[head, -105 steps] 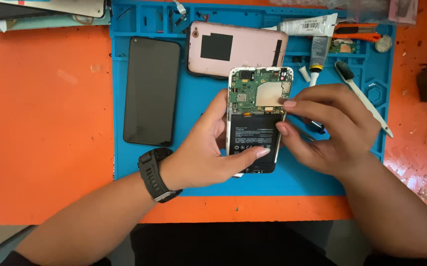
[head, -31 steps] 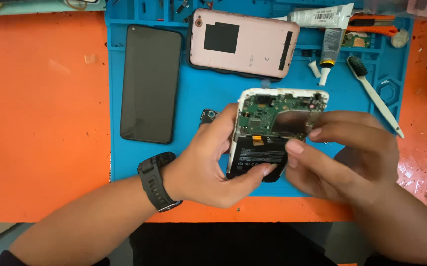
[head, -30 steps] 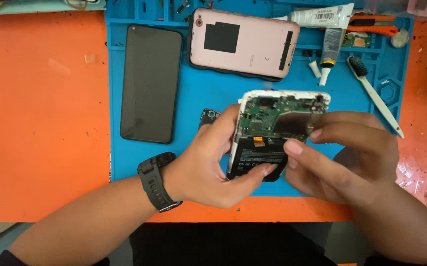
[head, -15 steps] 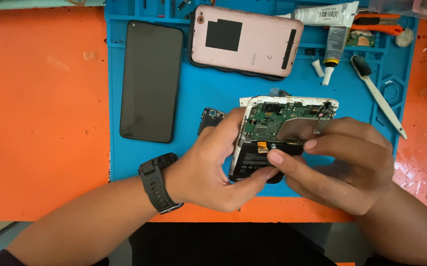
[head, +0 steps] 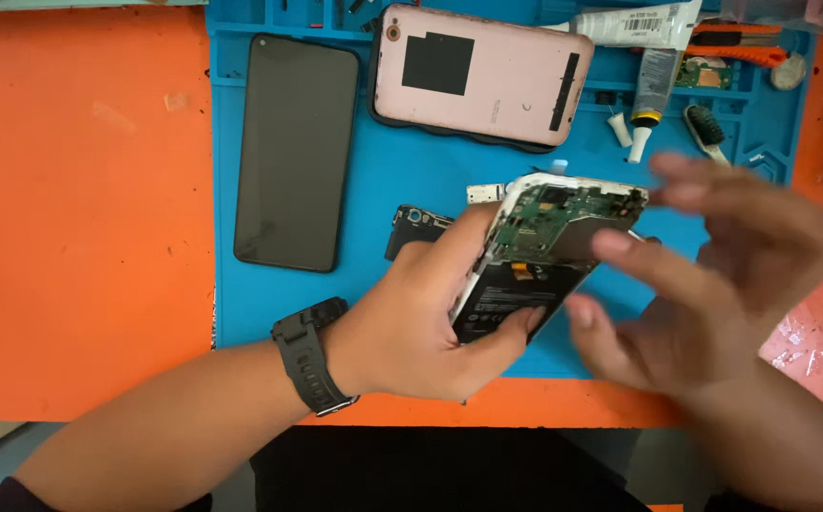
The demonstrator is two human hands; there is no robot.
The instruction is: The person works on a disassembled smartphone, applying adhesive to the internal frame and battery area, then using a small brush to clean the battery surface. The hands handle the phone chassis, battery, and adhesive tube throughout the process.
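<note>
Opened phone (head: pixel 544 251), back cover removed, tilted above the blue work mat (head: pixel 411 180); green circuit board at its upper end, black battery at its lower end. Left hand (head: pixel 421 322) closes round the phone's lower left edge, thumb across the battery, fingers hidden behind the body; a black wristwatch (head: pixel 312 356) sits on that wrist. Right hand (head: pixel 715 275), blurred, lies just right of the phone with fingers loosely spread; 1 fingertip (head: pixel 610 245) reaches the metal shield on the board, though contact cannot be told through the blur; this hand holds nothing. Left of the phone, flat on the mat: a dark phone (head: pixel 297 152), screen up; above the phone: a pink back cover (head: pixel 482 76); between the 2, near the left hand, a small black part (head: pixel 411 228). Above and right of the phone: a glue tube (head: pixel 634 24), a brush (head: pixel 710 128) and an orange cutter (head: pixel 739 52). The mat rests on an orange table (head: pixel 79 237).
</note>
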